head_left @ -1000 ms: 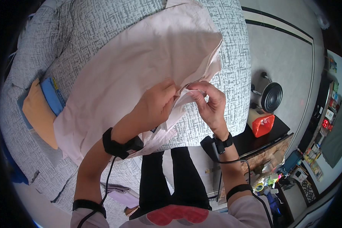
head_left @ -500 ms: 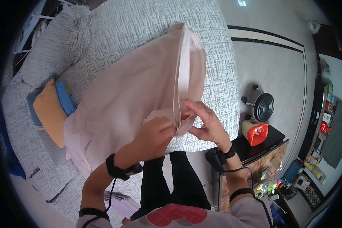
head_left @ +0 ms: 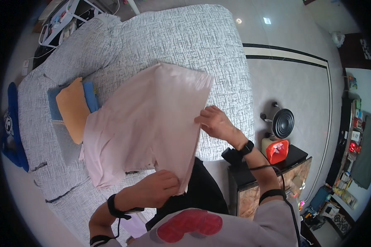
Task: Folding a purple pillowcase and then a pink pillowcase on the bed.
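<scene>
A pale pink garment (head_left: 152,111) lies spread over the patterned grey-and-white sofa cover (head_left: 169,37), its near right part lifted toward me. Its exact kind I cannot make out. My left hand (head_left: 158,188) is closed on the garment's near corner, just above my lap. Farther up along the straight right edge, my right hand (head_left: 217,124) pinches the fabric between thumb and fingers. Between both hands that edge runs taut. The far left part of the garment rests loosely in folds beside the cushions.
An orange folded cloth (head_left: 72,109) lies with blue and grey pieces on the left. To the right stand a black round stool (head_left: 282,123), a bin with a red-orange liner (head_left: 277,151) and a dark low cabinet (head_left: 245,175). A white-framed rack (head_left: 57,26) is at the far left.
The garment's far end has come down and nearer, and its edge now lies flat and straight. My hands have moved apart, the left toward my lap, the right staying higher.
</scene>
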The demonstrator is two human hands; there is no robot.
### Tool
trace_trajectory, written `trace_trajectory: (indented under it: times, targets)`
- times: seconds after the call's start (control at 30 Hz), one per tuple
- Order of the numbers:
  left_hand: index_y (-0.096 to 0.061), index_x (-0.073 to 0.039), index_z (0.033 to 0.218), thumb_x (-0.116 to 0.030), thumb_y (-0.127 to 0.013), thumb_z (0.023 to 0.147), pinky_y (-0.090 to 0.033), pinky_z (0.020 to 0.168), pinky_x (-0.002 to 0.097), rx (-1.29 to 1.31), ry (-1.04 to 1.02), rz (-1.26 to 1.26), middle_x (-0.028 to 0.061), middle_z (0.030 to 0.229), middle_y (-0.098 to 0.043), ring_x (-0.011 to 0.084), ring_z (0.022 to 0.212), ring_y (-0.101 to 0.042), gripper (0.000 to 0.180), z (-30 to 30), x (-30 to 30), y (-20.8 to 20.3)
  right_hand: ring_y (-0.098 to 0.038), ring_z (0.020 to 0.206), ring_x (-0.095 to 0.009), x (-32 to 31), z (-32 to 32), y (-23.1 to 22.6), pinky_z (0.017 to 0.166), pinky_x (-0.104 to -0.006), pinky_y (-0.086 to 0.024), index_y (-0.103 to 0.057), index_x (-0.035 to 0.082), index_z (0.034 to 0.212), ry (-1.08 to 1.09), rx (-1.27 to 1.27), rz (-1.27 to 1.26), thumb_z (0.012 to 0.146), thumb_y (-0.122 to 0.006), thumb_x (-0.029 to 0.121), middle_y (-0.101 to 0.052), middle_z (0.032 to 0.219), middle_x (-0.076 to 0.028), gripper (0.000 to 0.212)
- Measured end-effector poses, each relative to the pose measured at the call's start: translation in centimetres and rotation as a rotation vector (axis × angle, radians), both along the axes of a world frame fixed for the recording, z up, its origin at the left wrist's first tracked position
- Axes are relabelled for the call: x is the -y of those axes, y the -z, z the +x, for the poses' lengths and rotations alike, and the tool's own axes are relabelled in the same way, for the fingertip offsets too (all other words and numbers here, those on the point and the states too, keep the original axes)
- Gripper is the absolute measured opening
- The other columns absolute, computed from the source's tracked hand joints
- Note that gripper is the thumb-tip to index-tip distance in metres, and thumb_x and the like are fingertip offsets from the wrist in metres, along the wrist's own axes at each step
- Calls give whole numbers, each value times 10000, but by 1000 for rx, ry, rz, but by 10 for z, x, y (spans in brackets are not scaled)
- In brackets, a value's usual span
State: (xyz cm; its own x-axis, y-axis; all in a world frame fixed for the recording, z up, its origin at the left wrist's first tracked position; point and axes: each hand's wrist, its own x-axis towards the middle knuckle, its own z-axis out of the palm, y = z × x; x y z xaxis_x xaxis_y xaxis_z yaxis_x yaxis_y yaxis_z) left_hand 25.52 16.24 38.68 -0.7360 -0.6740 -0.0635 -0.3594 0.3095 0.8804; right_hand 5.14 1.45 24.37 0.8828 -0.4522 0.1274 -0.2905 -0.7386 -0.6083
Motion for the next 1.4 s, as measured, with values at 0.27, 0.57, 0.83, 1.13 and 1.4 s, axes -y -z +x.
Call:
trace_trajectory:
  times: [0.27, 0.57, 0.83, 1.13, 1.4]
  targets:
    - [-516, 47, 716, 30, -564, 657, -445, 546, 306, -28, -692, -63, 170, 755, -537, 297, 668, -545, 79, 18, -53, -91, -467, 897, -282, -96, -7, 60, 791, -350, -391, -451, 71, 1081, 264, 133, 474, 637, -606, 100, -477, 934, -129, 471]
    - [-495, 47, 900, -13, -466, 745, -394, 661, 264, 150, -988, -367, 115, 856, -516, 170, 752, -503, 169, 3, -75, -177, -368, 1053, -243, -201, 30, 125, 855, -426, -324, -308, 86, 1219, 861, 508, 2482, 750, -494, 514, -371, 1153, -94, 661]
    - [-495, -3, 1053, -140, -461, 848, -383, 808, 219, 12, -1250, -305, 59, 962, -526, 109, 857, -516, 249, 25, -127, -235, -325, 1135, -257, -176, 38, 56, 937, -455, -252, -349, 75, 1199, 513, 875, 2275, 756, -540, 365, -378, 1217, -91, 563]
    - [-571, -20, 945, -160, -524, 811, -366, 660, 174, 211, -1448, -581, -27, 787, -531, 46, 699, -467, 199, 138, -187, -273, -547, 877, -193, -54, -62, -47, 759, -299, -458, -466, -40, 1078, 407, 643, 1460, 817, -484, 175, -552, 986, -120, 339]
    - [-578, -26, 935, -182, -528, 811, -363, 648, 168, -25, -1559, -604, -34, 777, -526, 34, 702, -451, 206, 208, -254, -277, -538, 790, -179, -41, -17, -219, 734, -318, -454, -544, 1, 964, 446, 588, 1608, 754, -516, 93, -568, 849, -95, 230]
